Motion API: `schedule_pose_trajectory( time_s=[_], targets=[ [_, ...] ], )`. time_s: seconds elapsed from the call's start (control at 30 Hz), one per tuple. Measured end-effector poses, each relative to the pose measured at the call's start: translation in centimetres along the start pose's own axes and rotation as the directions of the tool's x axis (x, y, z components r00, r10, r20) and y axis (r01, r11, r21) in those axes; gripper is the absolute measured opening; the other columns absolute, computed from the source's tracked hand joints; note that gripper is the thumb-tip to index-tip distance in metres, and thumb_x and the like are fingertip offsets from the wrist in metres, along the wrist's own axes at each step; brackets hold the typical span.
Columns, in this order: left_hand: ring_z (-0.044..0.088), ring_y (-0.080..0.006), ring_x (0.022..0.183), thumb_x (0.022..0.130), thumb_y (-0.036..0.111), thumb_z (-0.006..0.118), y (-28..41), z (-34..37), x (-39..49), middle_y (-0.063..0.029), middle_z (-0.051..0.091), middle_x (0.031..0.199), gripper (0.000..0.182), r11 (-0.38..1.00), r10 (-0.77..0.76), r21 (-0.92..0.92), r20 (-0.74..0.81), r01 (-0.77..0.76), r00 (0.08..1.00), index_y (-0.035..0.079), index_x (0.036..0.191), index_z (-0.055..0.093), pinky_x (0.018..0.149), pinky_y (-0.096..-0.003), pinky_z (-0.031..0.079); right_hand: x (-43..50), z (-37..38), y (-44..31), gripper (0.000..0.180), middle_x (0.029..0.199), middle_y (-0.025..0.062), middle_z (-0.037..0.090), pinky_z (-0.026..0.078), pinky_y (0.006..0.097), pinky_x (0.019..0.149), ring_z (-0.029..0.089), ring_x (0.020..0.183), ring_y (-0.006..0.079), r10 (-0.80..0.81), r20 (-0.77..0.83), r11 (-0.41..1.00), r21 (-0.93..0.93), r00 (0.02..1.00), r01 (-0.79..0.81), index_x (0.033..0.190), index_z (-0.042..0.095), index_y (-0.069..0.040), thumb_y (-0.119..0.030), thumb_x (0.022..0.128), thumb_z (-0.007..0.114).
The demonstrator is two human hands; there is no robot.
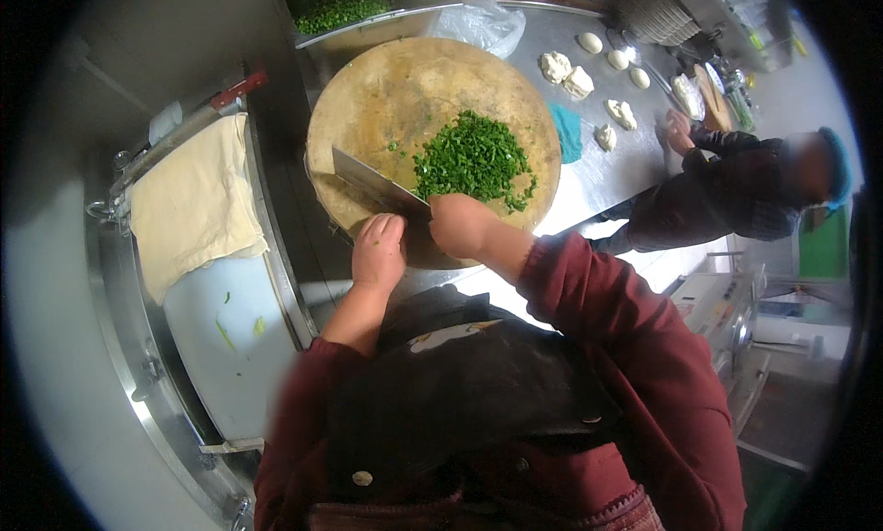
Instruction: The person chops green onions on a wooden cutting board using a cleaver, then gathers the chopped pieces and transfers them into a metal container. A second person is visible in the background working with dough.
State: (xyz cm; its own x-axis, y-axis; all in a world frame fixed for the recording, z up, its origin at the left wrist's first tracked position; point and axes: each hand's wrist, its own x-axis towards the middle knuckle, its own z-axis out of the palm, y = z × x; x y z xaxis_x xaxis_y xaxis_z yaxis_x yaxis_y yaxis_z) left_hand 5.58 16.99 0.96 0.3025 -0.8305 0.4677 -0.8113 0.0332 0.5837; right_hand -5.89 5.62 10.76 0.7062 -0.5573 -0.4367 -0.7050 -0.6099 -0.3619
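My right hand is wrapped around the handle of a cleaver, which it mostly covers. The broad blade stands on edge and slants to the upper left over a round wooden chopping block. My left hand is at the near side of the blade, its fingers bent and close together. Whether the fingertips touch the steel cannot be made out. Just beyond the blade lies a heap of finely chopped green leaves, with a few bits scattered around it. A speck of green sticks to the left hand.
To the left, a folded cream cloth covers part of a white board. A tray of chopped greens and a plastic bag stand behind the block. Dough pieces lie on the steel counter, near another person.
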Motion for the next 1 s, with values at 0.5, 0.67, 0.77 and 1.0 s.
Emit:
schedule_pose_trajectory(
  time_s=[0.5,0.67,0.77,1.0],
  targets=[
    [0.056,-0.0323,0.093,0.075,0.006,0.065,-0.9,-0.2,-1.0,-0.0112,0.059,0.091,0.009,0.996,0.036,0.087,-0.028,-0.033,0.999,0.004,0.084,0.061,0.083,-0.0396,0.047,0.3,0.1,-0.6,0.021,0.082,0.0211,0.066,0.053,0.0446,0.071,0.065,0.082,0.0395,-0.032,0.010,0.997,-0.070,0.999,0.033,0.092,0.063,-0.001,-0.017,0.078,0.062],
    [0.054,-0.0325,0.087,0.076,0.005,0.062,-1.0,0.5,-1.0,-0.0109,0.057,0.087,0.006,0.998,-0.045,0.043,0.030,0.043,0.999,0.004,0.082,0.061,0.078,-0.0402,0.047,-1.9,-1.9,0.0,0.025,0.088,0.0224,0.067,0.052,0.0474,0.076,0.064,0.086,0.0402,0.001,0.067,0.998,-0.055,0.998,0.003,0.103,0.060,0.000,-0.017,0.086,0.053],
    [0.054,-0.0324,0.087,0.073,0.004,0.060,-1.2,0.7,-1.3,-0.0108,0.057,0.087,0.008,0.999,-0.022,0.050,0.038,0.020,0.999,0.005,0.081,0.060,0.079,-0.0407,0.047,-1.3,-0.4,0.2,0.027,0.090,0.0220,0.067,0.052,0.0473,0.076,0.064,0.086,0.0393,0.003,0.129,0.991,-0.132,0.992,0.014,0.107,0.060,-0.001,-0.017,0.087,0.053],
    [0.056,-0.0319,0.095,0.070,0.003,0.058,-1.1,0.9,-0.7,-0.0115,0.060,0.095,0.018,0.991,0.101,0.085,-0.021,-0.099,0.995,0.005,0.087,0.063,0.085,-0.0388,0.047,0.5,0.4,1.5,0.027,0.090,0.0213,0.067,0.051,0.0469,0.077,0.064,0.088,0.0392,-0.026,0.049,0.998,-0.056,0.998,0.029,0.106,0.062,-0.002,-0.017,0.085,0.054]
  ],
)
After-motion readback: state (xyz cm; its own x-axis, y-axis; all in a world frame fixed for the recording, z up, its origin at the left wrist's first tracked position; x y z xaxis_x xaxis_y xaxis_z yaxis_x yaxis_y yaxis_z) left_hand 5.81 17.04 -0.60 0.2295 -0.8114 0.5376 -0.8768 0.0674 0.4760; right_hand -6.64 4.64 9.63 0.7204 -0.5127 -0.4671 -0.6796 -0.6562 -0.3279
